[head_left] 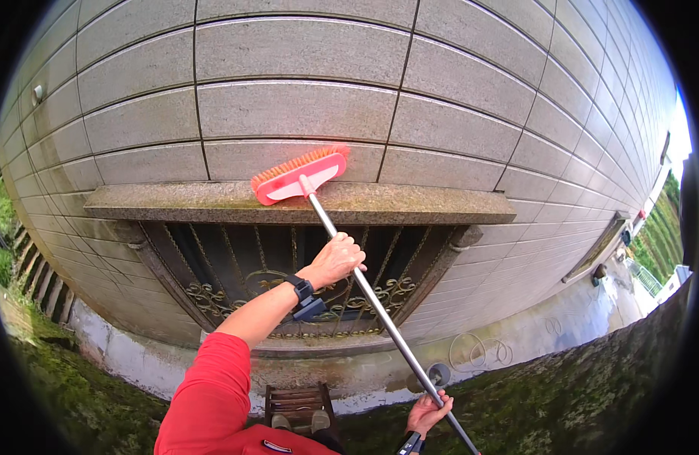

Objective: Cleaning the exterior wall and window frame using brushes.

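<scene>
My left hand [335,259] is closed around the upper part of a metal pole [395,330]. Lower down, my right hand [429,412] grips the same pole near its bottom end. At the top of the pole is a pink scrub-brush head [301,175] with orange bristles. It is tilted, its right end higher, over the mossy stone ledge [429,199] above a window. The bristles face the stone-clad wall [298,111]; whether they touch it I cannot tell. Each wrist wears a black strap with a small device.
Below the ledge is a window with an ornate metal grille [258,284]. My shoes rest on a slatted wooden stool or chair [295,401]. A grey bucket [438,374] and a coiled hose or cable [480,352] lie on the wet concrete. Steps [39,273] rise at far left; grass [70,392] borders the concrete.
</scene>
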Available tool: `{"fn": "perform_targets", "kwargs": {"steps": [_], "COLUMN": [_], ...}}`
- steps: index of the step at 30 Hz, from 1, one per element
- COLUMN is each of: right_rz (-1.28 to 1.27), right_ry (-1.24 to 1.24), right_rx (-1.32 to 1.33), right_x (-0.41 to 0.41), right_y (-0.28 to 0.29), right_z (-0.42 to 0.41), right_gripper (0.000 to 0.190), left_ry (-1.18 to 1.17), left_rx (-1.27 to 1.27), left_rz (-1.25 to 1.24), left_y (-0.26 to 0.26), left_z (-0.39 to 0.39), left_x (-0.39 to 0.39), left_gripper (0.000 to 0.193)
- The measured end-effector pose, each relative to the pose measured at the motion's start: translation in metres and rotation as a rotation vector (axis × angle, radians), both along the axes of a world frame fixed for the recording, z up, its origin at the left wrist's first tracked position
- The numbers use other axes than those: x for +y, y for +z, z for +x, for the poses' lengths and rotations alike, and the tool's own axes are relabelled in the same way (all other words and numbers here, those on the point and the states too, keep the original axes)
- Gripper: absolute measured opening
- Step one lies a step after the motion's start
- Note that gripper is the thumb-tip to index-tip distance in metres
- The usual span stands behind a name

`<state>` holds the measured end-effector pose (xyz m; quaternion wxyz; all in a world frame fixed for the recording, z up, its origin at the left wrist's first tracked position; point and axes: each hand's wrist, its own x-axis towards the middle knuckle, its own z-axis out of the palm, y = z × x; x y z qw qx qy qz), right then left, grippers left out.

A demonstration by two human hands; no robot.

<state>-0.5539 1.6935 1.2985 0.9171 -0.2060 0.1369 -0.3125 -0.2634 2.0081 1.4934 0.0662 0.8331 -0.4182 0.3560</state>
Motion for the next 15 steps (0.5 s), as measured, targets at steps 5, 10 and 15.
{"fn": "perform_targets", "kwargs": {"steps": [5,10,15], "right_rz": [0.069,-0.036,-0.589], "right_ry": [0.253,0.257,-0.170], "right_rx": [0.083,-0.029,-0.472], "right_x": [0.065,0.015,-0.078], "right_y": [-0.011,-0.032,0.155], "right_z": [-0.003,-0.005,0.004], "right_gripper": [0.022,0.023,0.037], "left_ry": [0.158,0.194,0.148], "left_rx": [-0.087,0.063,0.286], "left_rz": [0.017,0.130,0.070], "left_y": [0.013,0.005,0.059], "left_z": [-0.020,-0.015,-0.017], "left_x": [0.089,0.043,-0.028], "left_gripper": [0.030,0.029,0.032]}}
